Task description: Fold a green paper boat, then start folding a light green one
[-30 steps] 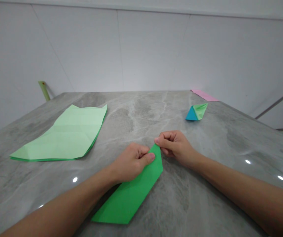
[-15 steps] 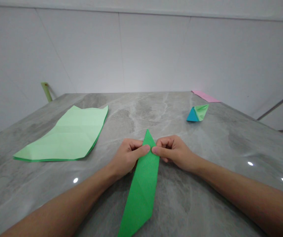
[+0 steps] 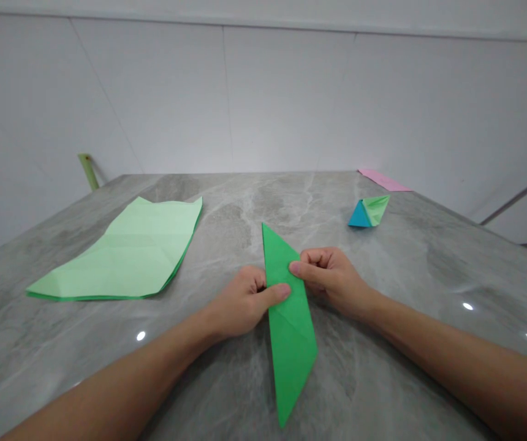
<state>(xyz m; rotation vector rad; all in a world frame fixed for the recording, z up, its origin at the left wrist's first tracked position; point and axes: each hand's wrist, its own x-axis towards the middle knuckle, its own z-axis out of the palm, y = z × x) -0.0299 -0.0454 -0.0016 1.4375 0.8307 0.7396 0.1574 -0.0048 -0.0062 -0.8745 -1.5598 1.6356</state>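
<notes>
Between my hands is a green folded paper strip (image 3: 291, 334), long and pointed at both ends, with faint creases across it. My left hand (image 3: 249, 301) pinches its left edge, thumb flat on the front and fingers behind. Higher up on the right edge, my right hand (image 3: 334, 277) pinches the strip the same way, its thumb on the front near the upper slanted side. The fingertips behind the paper are hidden. The strip is held over the grey marbled table (image 3: 240, 202), one point toward the wall and the other toward me.
Creased light green paper sheets (image 3: 130, 251) lie on the left. A small folded blue and green paper piece (image 3: 368, 212) stands at the right. Pink paper (image 3: 385, 179) rests at the far right edge, and a pale wall (image 3: 282, 98) rises behind the table.
The green strip has turned, its far point swinging left and its near end right. My left thumb now sits lower on it than my right thumb; before, both were level and close together.
</notes>
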